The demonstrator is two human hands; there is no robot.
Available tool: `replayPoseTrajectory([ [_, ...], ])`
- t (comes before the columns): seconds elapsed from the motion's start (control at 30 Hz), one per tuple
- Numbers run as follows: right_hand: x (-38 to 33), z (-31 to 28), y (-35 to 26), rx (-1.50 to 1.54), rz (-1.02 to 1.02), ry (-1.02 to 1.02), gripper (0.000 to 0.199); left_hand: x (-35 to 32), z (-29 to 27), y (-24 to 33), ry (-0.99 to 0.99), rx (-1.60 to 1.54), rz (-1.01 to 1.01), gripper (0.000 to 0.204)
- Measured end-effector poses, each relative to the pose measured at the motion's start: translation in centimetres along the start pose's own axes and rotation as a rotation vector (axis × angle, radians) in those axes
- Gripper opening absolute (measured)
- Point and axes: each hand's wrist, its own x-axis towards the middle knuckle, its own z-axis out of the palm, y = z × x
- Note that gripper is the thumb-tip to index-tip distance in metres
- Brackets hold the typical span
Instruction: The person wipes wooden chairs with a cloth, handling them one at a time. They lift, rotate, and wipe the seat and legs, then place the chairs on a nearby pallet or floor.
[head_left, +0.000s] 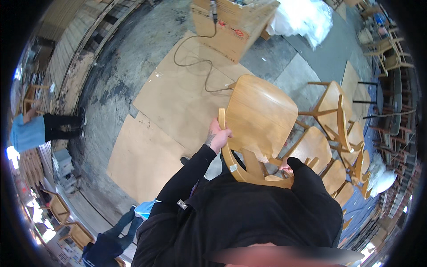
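A light wooden chair (pixel 262 113) is directly in front of me, its broad seat away from me and its curved backrest close to my body. My left hand (pixel 219 136) is closed round the left end of the backrest, with the thumb over the rail. At the rear right of the seat, my right hand (pixel 287 166) is closed on part of the chair's frame. The sleeve and the chair's parts hide some of its fingers. Most of the chair's legs are out of sight below the seat.
Flat cardboard sheets (pixel 147 147) cover the floor ahead and left. A cable (pixel 207 66) trails past a cardboard box (pixel 222 26) towards the chair. More wooden chairs (pixel 316 149) crowd the right side. White plastic wrap (pixel 302 20) lies beyond. Another person (pixel 33 129) stands far left.
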Motion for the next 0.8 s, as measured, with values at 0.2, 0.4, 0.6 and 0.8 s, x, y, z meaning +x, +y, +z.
replayPoseTrajectory([
  [0.2, -6.1, 3.5, -5.5, -0.068, 0.025, 0.123, 0.029, -5.9, -7.3, 1.0, 0.066, -0.014, 0.116, 0.041],
  [0.4, -13.5, 10.6, -13.9, -0.396, -0.018, 0.484, 0.03, -12.9, -18.2, 2.1, 0.054, -0.154, 0.242, 0.041],
  [0.6, -17.8, 16.8, -22.2, -0.28, -0.04, 0.47, 0.03, -19.0, -29.6, 0.5, 0.154, -0.21, 0.399, 0.037],
  [0.8, -19.2, 18.6, -34.0, -0.586, -0.054, 0.504, 0.034, -21.6, -38.5, -2.9, 0.444, -0.274, 0.373, 0.039],
])
